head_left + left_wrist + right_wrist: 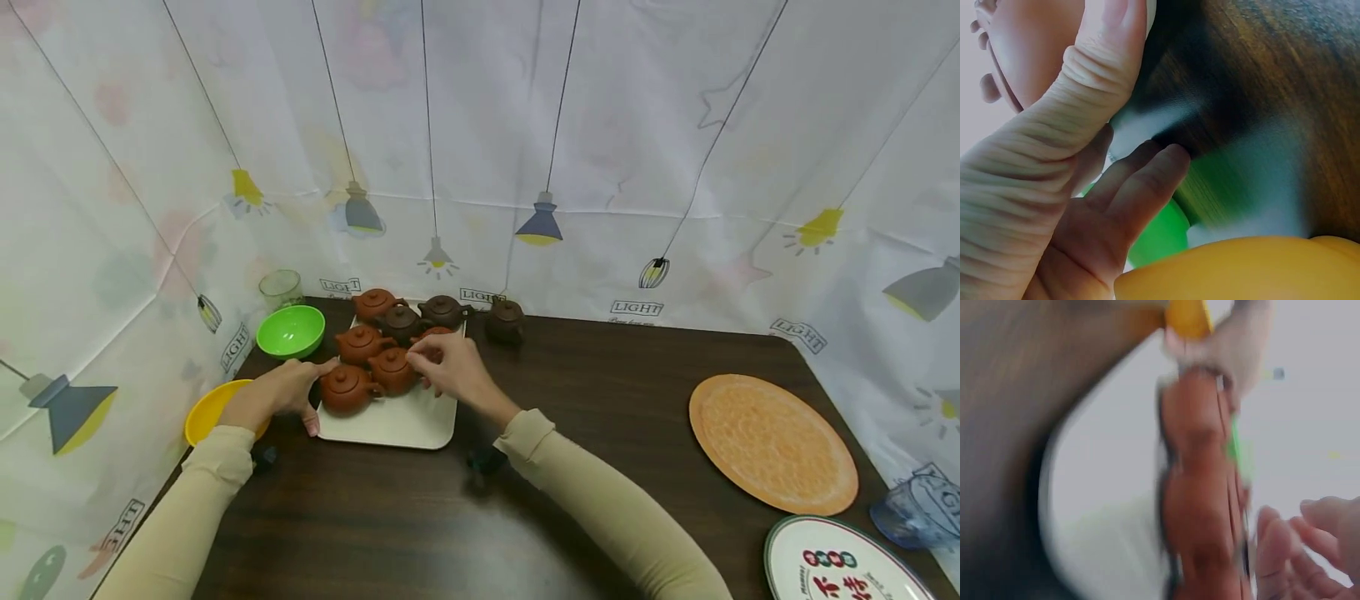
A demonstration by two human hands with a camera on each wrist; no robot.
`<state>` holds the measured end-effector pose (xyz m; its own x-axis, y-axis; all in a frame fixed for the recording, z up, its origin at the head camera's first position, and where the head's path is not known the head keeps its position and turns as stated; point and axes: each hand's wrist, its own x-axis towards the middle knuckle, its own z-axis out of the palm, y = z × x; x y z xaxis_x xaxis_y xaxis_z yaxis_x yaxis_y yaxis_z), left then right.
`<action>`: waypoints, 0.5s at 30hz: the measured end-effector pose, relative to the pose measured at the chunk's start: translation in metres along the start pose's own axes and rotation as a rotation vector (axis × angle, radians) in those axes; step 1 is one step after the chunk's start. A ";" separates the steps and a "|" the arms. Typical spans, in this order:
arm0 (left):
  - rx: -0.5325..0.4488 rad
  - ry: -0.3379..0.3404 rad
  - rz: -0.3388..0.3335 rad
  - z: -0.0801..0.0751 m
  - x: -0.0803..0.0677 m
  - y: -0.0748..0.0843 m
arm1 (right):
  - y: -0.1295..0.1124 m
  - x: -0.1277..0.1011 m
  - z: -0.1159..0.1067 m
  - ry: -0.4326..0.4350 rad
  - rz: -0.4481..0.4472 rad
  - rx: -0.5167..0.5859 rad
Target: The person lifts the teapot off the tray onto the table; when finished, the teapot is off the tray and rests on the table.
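"LIGHT" printed repeatedly on lamp-patterned curtain (637,307) along table's far edge and left side. Plate (840,567) at table's near right corner bears red Chinese characters, partly cut off, under row of coloured rings; not legible.

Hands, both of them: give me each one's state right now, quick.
Left hand: open, fingers resting on the left edge of the white tray.
Right hand: among the teapots; whether it grips one cannot be told.
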<state>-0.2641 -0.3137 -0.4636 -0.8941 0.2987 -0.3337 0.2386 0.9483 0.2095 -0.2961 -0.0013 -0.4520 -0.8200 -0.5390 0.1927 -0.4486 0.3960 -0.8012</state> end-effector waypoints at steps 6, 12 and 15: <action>0.017 -0.006 0.014 0.000 0.003 0.000 | -0.020 0.004 0.048 -0.203 0.044 -0.176; 0.016 -0.031 -0.004 -0.002 0.001 0.000 | -0.019 0.004 0.070 -0.193 -0.019 -0.380; 0.016 -0.035 -0.001 -0.001 -0.001 0.000 | -0.017 0.003 0.074 -0.171 -0.096 -0.363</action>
<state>-0.2639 -0.3143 -0.4623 -0.8803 0.3015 -0.3663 0.2445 0.9499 0.1945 -0.2649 -0.0650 -0.4792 -0.7113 -0.6898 0.1351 -0.6413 0.5582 -0.5264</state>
